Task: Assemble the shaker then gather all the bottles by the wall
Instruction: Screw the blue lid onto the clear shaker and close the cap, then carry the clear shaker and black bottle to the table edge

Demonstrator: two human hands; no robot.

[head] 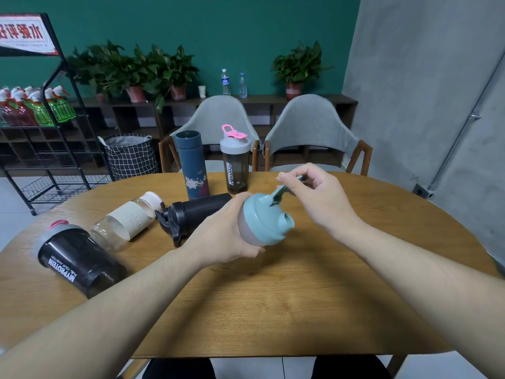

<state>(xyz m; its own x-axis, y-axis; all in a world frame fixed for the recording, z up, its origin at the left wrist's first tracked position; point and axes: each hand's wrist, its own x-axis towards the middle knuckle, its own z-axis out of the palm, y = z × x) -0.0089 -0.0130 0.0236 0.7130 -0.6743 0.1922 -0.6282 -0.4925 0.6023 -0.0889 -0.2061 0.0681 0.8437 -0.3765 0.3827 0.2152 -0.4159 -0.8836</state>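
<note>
My left hand (226, 231) grips a frosted shaker with a teal lid (263, 221), tilted above the wooden table (273, 296). My right hand (317, 195) pinches the lid's teal flip cap (281, 194), which is raised off the open spout. A black shaker (191, 214) lies on its side just left of my left hand. Left of that lie a glass bottle with a cream sleeve (128, 221) and a dark shaker with a grey lid (76, 261). A navy flask (192, 165) and a dark shaker with a pink cap (235, 160) stand upright at the table's far edge.
Two grey chairs (308, 132) stand behind the table. A checked basket (131, 157) and a black wire rack (41, 132) with spray bottles are at the left. A low shelf with plants and two water bottles (233, 83) runs along the green wall. A grey wall (437, 91) is at the right.
</note>
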